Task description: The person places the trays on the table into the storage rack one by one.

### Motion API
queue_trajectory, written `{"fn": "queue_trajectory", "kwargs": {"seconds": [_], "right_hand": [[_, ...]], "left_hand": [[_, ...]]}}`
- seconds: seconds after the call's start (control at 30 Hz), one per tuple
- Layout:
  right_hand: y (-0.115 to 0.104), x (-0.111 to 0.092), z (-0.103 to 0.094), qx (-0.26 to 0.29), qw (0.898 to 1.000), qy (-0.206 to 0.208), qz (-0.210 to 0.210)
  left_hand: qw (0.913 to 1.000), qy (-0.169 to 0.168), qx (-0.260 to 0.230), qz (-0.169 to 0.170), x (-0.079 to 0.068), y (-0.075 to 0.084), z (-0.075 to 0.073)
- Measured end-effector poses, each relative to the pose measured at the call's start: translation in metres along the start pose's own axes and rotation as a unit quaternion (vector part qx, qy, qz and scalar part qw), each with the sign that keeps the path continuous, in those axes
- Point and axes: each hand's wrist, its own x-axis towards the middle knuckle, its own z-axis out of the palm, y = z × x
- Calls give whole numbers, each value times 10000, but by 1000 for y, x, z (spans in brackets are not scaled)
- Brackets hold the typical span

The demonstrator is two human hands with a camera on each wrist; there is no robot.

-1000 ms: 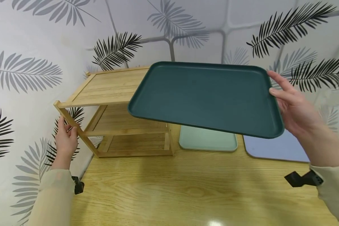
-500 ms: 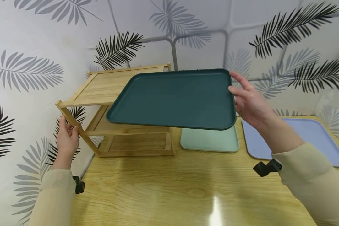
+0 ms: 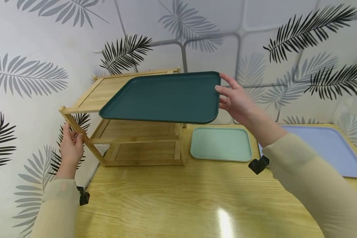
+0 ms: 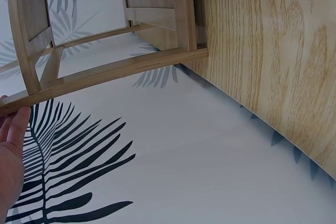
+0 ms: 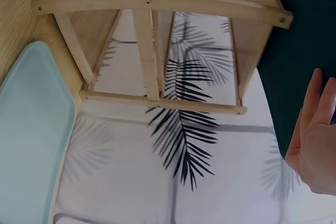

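A dark green rectangular tray point(image 3: 163, 99) hangs in the air at the top of a three-tier wooden shelf rack point(image 3: 142, 132), overlapping its top and middle tiers in the head view. My right hand point(image 3: 238, 100) pinches the tray's right end, thumb over the rim and the other fingers partly hidden beneath. On the far side, my left hand point(image 3: 71, 145) holds the rack's left front post, fingers at its outer side. The left wrist view has these fingertips point(image 4: 18, 124) right at the post. Seen from the right wrist, the tray's underside point(image 5: 296, 40) rises beside the rack.
A small mint green tray point(image 3: 221, 144) lies on the wooden table point(image 3: 154, 198) just right of the rack. Farther right is a larger lavender tray point(image 3: 324, 142), partly behind my right forearm. A leaf-patterned wall point(image 3: 264, 19) stands close behind and along the left.
My right hand has carried the dark green tray leftward to the rack, uncovering the mint tray. The left hand has stayed on the post.
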Motion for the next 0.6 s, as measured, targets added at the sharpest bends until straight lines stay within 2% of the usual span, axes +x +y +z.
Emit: {"fn": "queue_trajectory", "kwargs": {"seconds": [0.23, 0.33, 0.47, 0.53, 0.6], "right_hand": [[17, 22, 20, -221, 9998, -1, 30], [23, 28, 27, -491, 9988, 0, 71], [28, 33, 29, -1186, 9929, -110, -30], [30, 34, 27, -1620, 9865, -189, -154], [29, 31, 24, -2163, 9756, -156, -344]], "left_hand": [[9999, 108, 53, -22, 1, -2, 1], [9999, 113, 64, -30, 2, -2, 1], [9999, 66, 117, -39, 2, -3, 2], [9999, 52, 135, -27, 2, -4, 1], [9999, 33, 144, -33, 2, -5, 0]]}}
